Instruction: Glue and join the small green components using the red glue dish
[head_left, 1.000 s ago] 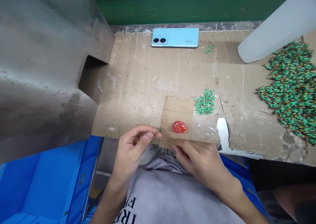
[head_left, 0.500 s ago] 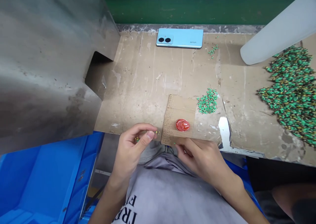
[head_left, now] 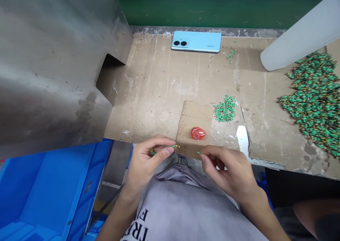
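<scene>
Between thumb and forefinger, my left hand (head_left: 148, 159) pinches a tiny green-and-yellow piece (head_left: 175, 146); more such pieces (head_left: 152, 151) show in its curled palm. My right hand (head_left: 228, 168) is closed in a pinch on a small green piece (head_left: 199, 152), just right of the left fingertips and apart from them. Beyond the hands, a small dish of red paste or liquid (head_left: 198, 133) sits on a cardboard piece (head_left: 198, 113) at the table edge. A little pile of green pieces (head_left: 225, 109) lies to the right of the dish.
A large heap of green-and-yellow pieces (head_left: 316, 103) covers the right side, beside a white tube (head_left: 294, 35). A light-blue phone (head_left: 196, 41) and a few stray pieces (head_left: 231, 54) lie at the back. A metal housing (head_left: 58, 64) and a blue bin (head_left: 53, 191) stand left.
My right hand has shifted right, away from the left, with its green piece. The piece in my left fingertips now sticks out further. The view has moved slightly.
</scene>
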Demonstrator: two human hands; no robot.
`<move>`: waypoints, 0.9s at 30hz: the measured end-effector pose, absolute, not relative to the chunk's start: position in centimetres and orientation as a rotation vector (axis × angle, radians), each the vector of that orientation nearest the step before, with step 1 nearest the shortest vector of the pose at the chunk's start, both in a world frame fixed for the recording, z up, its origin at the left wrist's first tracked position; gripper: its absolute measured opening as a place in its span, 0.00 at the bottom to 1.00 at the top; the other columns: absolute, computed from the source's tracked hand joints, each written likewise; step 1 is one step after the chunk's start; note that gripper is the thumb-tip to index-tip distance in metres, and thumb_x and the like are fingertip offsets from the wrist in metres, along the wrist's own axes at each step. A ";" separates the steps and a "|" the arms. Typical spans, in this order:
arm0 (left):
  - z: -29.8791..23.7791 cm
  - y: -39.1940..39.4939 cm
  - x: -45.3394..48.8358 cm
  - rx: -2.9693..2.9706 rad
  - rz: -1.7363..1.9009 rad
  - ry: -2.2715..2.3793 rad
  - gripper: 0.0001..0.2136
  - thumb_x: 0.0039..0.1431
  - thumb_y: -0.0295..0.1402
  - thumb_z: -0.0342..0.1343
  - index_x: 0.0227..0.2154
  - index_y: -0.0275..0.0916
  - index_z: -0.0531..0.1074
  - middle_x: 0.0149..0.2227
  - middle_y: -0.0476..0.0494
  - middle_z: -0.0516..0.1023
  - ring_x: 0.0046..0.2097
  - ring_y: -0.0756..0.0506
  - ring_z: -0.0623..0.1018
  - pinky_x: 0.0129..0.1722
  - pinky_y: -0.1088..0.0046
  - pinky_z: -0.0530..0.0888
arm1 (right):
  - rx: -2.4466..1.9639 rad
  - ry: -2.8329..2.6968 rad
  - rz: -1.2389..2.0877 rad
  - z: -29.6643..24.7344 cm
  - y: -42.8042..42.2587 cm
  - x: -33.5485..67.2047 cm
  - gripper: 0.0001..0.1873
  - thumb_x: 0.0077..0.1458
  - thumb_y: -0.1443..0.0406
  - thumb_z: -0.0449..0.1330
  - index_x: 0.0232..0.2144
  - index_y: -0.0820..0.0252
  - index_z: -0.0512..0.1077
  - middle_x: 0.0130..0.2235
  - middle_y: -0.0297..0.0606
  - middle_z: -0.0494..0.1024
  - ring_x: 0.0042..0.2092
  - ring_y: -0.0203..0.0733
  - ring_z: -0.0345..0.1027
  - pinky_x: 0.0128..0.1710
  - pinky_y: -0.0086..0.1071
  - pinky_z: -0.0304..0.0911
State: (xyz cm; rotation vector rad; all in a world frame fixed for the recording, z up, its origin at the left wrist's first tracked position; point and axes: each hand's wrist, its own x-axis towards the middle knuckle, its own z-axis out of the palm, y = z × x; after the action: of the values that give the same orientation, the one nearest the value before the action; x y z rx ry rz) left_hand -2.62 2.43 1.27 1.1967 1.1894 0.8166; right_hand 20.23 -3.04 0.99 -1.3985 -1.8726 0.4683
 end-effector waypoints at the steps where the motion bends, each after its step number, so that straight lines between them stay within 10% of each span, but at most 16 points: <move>1: 1.4 2.5 -2.5 1.229 0.796 1.171 0.03 0.62 0.33 0.69 0.37 0.42 0.87 0.38 0.44 0.86 0.38 0.47 0.82 0.38 0.75 0.76 | -1.389 -1.831 0.496 1.3 -3.0 20.2 0.06 0.68 0.72 0.58 0.40 0.55 0.69 0.24 0.26 0.74 0.21 0.32 0.66 0.22 0.27 0.59; 10: 2.2 2.2 -1.2 1.287 0.721 1.093 0.04 0.56 0.30 0.72 0.34 0.40 0.84 0.18 0.57 0.66 0.21 0.55 0.59 0.21 0.80 0.58 | -1.289 -1.774 0.552 1.9 -2.2 18.7 0.07 0.66 0.72 0.57 0.37 0.54 0.68 0.26 0.26 0.76 0.24 0.33 0.70 0.26 0.25 0.65; 15: 2.4 2.1 -1.0 1.300 0.732 1.025 0.03 0.56 0.28 0.72 0.33 0.42 0.85 0.33 0.49 0.84 0.24 0.55 0.64 0.25 0.78 0.64 | -1.241 -1.790 0.602 1.5 -2.2 18.7 0.06 0.66 0.71 0.58 0.37 0.56 0.69 0.26 0.27 0.75 0.24 0.32 0.68 0.26 0.25 0.63; 27: 2.4 2.3 -0.6 1.340 0.802 0.906 0.07 0.56 0.24 0.72 0.34 0.42 0.86 0.34 0.48 0.86 0.34 0.51 0.81 0.35 0.80 0.76 | -1.142 -1.723 0.887 1.5 -2.4 19.4 0.06 0.67 0.72 0.58 0.37 0.57 0.70 0.28 0.27 0.75 0.25 0.30 0.66 0.27 0.23 0.62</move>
State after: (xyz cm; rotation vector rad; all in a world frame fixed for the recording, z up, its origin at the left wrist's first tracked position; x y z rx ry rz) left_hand -0.63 2.31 2.39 1.3398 0.9057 0.8020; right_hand 19.36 -2.39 1.45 -1.1420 -1.7229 0.8868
